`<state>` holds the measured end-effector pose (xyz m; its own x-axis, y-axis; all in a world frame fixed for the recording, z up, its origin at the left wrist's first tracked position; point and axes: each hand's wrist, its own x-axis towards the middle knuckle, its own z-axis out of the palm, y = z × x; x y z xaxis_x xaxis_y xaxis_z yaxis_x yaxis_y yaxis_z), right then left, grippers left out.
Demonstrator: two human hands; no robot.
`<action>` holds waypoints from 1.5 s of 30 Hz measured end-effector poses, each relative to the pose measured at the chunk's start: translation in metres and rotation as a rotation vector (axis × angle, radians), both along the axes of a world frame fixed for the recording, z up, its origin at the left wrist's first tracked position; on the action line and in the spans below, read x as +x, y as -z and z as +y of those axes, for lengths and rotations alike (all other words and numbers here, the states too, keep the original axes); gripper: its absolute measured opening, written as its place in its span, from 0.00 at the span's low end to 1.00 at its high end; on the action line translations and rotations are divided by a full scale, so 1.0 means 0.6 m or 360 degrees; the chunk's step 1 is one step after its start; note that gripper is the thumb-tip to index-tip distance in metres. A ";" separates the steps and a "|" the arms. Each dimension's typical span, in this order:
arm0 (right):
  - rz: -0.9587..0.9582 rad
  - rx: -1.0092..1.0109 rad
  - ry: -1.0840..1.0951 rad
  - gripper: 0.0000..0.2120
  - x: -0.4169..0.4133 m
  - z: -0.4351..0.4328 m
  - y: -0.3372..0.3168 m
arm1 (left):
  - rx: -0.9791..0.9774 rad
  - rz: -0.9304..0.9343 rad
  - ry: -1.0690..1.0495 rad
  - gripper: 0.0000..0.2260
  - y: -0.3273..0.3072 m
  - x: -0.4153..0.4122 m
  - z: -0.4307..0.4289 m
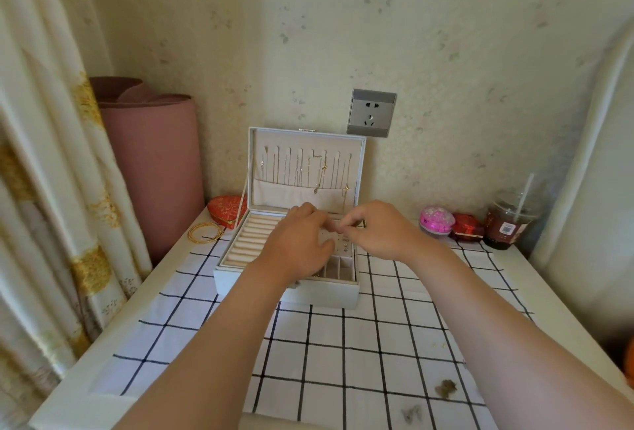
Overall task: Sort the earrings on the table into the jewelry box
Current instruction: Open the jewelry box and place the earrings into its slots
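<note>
A white jewelry box (320,294) stands open on the checked cloth, its lid upright with several thin necklaces hanging inside. Both my hands hover over the box's tray. My left hand (298,241) covers the middle of the tray, fingers curled toward the right hand. My right hand (372,229) pinches its thumb and forefinger together just above the earring panel (343,246), where a few small studs sit. Whatever is pinched is too small to make out. Small gold earrings (440,344) lie on the cloth at the right.
Gold bangles (205,232) and a red heart box (228,209) lie left of the jewelry box. At the back right are a pink case (436,220), a red box (467,226) and a lidded drink cup (507,224). Two hair clips (446,389) lie near the front.
</note>
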<state>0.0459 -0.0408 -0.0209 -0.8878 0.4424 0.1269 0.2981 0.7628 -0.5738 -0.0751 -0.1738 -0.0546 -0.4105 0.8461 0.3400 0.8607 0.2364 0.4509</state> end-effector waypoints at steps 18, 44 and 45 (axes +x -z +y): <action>-0.1141 0.0074 -0.0235 0.10 0.221 -0.121 0.025 | -0.0806 -0.0280 0.0685 0.10 0.014 0.195 -0.088; -0.0550 -0.0102 0.0112 0.07 0.205 -0.064 0.024 | -0.0473 -0.0323 0.0506 0.03 0.028 0.175 -0.061; -0.0459 -0.0136 0.0152 0.07 0.198 -0.063 0.020 | -0.0409 -0.0385 0.0447 0.04 0.022 0.167 -0.059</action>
<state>0.1648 -0.0784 -0.0331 -0.8356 0.5239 -0.1655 0.5260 0.6760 -0.5161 0.0250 -0.2091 -0.0680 -0.1947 0.9805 0.0266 0.7847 0.1394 0.6040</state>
